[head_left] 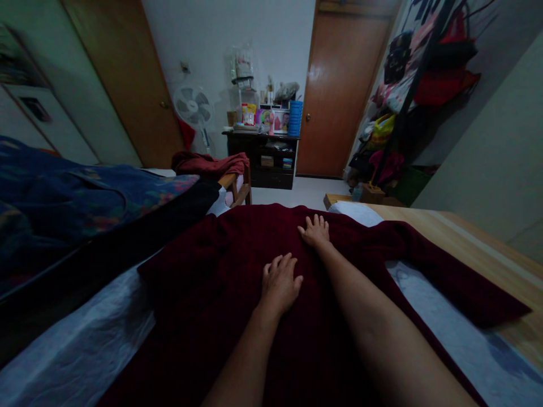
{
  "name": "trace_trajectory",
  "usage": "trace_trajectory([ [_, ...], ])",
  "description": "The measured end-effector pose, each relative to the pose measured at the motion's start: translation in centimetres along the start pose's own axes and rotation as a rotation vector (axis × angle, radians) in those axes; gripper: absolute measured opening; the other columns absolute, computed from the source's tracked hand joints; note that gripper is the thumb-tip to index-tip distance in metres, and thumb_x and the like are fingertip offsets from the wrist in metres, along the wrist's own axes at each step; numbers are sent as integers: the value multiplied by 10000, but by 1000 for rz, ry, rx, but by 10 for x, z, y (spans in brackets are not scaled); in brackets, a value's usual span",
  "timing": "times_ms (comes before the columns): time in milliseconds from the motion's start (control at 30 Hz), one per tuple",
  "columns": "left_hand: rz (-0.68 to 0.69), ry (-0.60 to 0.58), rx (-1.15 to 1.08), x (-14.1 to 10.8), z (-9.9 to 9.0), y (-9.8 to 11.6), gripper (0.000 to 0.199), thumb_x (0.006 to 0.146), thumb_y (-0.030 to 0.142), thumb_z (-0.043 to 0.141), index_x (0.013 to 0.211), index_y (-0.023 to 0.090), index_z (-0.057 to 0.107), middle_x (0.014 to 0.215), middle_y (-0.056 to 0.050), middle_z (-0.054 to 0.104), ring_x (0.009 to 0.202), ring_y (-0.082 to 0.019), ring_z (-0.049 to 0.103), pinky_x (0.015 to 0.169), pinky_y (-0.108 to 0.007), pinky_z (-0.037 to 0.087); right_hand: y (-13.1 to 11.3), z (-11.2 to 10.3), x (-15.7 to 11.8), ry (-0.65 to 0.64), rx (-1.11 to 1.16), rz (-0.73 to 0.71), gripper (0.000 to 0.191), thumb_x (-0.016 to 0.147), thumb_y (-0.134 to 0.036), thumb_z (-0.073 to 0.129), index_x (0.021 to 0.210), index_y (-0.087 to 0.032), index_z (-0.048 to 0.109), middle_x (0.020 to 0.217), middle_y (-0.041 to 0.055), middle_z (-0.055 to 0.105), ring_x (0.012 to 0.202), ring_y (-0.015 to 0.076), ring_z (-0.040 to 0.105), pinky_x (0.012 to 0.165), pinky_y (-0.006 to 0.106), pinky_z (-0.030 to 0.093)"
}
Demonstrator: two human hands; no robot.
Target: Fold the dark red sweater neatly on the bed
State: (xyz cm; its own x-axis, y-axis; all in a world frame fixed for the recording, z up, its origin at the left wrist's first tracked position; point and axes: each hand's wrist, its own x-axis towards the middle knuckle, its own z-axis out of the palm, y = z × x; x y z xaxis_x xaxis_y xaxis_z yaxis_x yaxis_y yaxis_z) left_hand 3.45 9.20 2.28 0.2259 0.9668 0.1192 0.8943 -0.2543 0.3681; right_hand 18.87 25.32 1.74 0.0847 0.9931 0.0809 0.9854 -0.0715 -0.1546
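Observation:
A dark maroon long-sleeved garment [237, 271] lies spread out before me on a light, patterned bed sheet [106, 316]. One sleeve stretches to the right, over the sheet and onto a wooden surface. My left hand [280, 282] rests on the middle of the garment, fingers apart and slightly bent. Farther forward, near the top edge, my right hand [315, 230] lies palm down on the cloth with its fingers spread. Neither hand holds anything.
Blue patterned clothing [85, 192] is heaped at the left. A reddish cloth [212, 164] hangs over a wooden frame. Beyond stand a fan [193, 107], a dark cabinet [261, 175] and a wooden door [335, 90]. Bags [445, 85] hang at the right above a wooden board [466, 243].

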Motion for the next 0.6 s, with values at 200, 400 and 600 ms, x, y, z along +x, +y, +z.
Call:
trace_trajectory([
  [200,2,5,-2,0,1,0,460,900,384,475,1346,271,484,1492,-5,416,1355,-260,348,1102,-475,303,2,2,7,-48,22,29,710,909,-622,305,1468,-185,321,1553,172,230,1411,343,210,1103,507,166],
  [400,-5,-14,7,0,1,0,470,904,397,470,1359,277,465,1502,-2,400,1366,-259,333,1111,-485,292,5,6,10,24,41,8,677,919,-579,340,1453,-162,354,1533,177,282,1400,332,246,1105,478,192],
  [600,4,3,-6,0,1,0,475,897,391,486,1355,268,469,1497,-3,409,1353,-256,349,1099,-487,304,3,4,-7,58,71,-58,502,942,-378,393,1369,-122,464,1473,158,399,1358,258,337,1111,376,220],
])
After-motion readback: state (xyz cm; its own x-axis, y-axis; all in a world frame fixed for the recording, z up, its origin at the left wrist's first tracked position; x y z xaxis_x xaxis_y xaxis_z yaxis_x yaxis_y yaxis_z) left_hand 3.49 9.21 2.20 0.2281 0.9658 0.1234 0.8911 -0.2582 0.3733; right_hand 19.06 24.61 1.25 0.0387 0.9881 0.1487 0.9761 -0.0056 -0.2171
